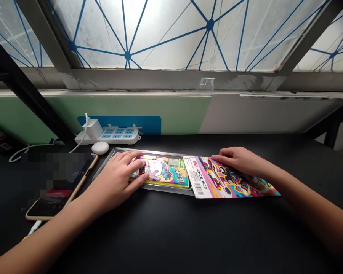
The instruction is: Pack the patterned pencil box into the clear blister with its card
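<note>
A colourful pencil box [160,169] with a cartoon character and the word SPORT lies in a clear plastic tray [168,189] on the black table. Over its left end rests my left hand [118,177], fingers stretched out and apart on the box. A bright printed card [211,179] reading PENCIL BOX, with a barcode, overlaps the tray's right end and extends to the right. My right hand [240,160] has its fingers curled at the card's far edge, pinching it; part of the grip is hidden.
A phone [63,194] with a cable lies at the left, partly blurred. Behind it are a white rounded case [100,147] and a white power strip [111,135] with a plugged-in charger. The wall and window frame [171,80] bound the table's back; black posts stand at both sides.
</note>
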Tool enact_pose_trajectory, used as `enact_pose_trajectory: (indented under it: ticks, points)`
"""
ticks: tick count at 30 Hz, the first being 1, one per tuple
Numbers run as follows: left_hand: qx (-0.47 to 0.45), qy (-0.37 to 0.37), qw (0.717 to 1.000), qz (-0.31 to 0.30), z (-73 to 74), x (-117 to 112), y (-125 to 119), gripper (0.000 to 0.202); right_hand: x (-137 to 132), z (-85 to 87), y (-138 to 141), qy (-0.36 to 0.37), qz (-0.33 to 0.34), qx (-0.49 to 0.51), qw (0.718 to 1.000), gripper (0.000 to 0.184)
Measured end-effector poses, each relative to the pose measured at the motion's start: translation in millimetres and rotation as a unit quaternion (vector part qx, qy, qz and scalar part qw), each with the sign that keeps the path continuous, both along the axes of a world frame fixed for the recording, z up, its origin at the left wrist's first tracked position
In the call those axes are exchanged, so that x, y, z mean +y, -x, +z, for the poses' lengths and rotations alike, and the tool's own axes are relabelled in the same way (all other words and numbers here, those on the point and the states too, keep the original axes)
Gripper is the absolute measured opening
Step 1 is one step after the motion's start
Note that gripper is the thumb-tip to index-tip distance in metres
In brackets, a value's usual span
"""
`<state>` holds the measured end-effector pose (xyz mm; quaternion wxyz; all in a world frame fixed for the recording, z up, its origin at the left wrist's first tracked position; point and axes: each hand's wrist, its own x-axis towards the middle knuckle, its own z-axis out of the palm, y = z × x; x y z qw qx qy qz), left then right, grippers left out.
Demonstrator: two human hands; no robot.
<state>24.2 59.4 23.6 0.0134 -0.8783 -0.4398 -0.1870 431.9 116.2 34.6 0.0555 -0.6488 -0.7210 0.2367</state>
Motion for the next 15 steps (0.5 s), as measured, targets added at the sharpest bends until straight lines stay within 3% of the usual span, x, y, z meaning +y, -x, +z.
enact_pose_trajectory:
  ticks: [6,10,15]
  points:
    - [0.022,0.005,1.000,0.011,0.8,-2,-1,0.041,-11,-0.2,20,-0.077,0.012,0.064,0.995,0.047]
    - [0.028,0.015,1.000,0.001,3.8,-7,-4,0.042,-21,2.6,33,-0.054,0.021,0.083,0.995,0.046]
    - [0.029,0.026,0.999,-0.009,5.7,-11,-5,0.044,-21,10.3,28,-0.020,0.001,0.096,0.995,0.046]
